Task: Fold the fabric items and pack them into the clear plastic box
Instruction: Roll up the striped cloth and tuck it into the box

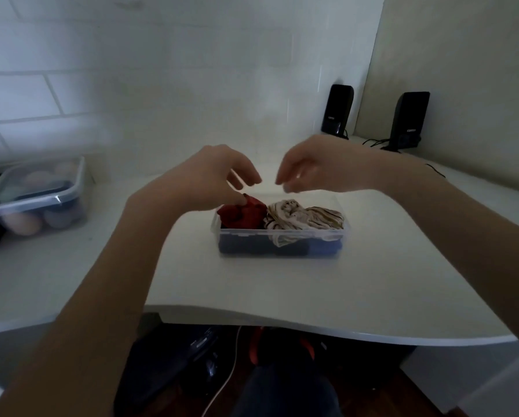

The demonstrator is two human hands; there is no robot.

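A clear plastic box (282,234) sits in the middle of the white desk. Inside it lie a red fabric item (242,215) on the left, a beige striped one (303,219) on the right, and dark blue fabric (261,248) underneath. My left hand (210,179) hovers over the box's left end, fingers spread and curled down, its thumb close to or touching the red item. My right hand (318,167) hangs above the box's back edge with loose, parted fingers and holds nothing.
A second lidded plastic container (38,197) with rounded items stands at the left of the white desk (282,287). Two black speakers (338,109) (408,120) with cables stand at the back right by the wall. Bags and cords lie under the desk.
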